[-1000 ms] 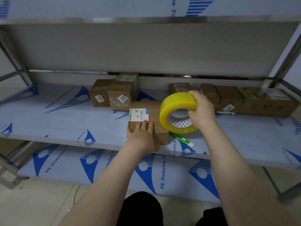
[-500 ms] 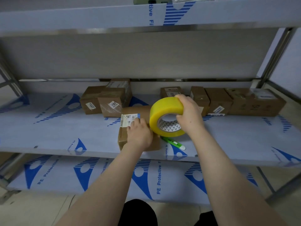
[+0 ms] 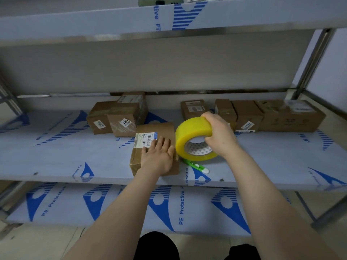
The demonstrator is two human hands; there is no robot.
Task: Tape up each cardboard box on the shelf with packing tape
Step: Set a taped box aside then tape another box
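A small cardboard box [image 3: 159,131] with a white barcode label lies near the front edge of the middle shelf [image 3: 56,162]. My left hand [image 3: 159,156] presses flat on its top, fingers straight. My right hand [image 3: 218,136] grips a big yellow roll of packing tape [image 3: 191,136], held upright just right of the box, its lower rim close to the shelf. Whether a strip runs from the roll to the box is hidden by my left hand.
A green and white utility knife [image 3: 197,166] lies on the shelf under the roll. Three boxes [image 3: 120,117] cluster at the back left, and several boxes [image 3: 266,117] line the back right. An upper shelf [image 3: 169,21] hangs overhead; a lower shelf [image 3: 112,205] sits below.
The view has tilted upward, showing more of the upper shelf. My left hand has slid a little farther along the box top. The tape roll stays beside the box.
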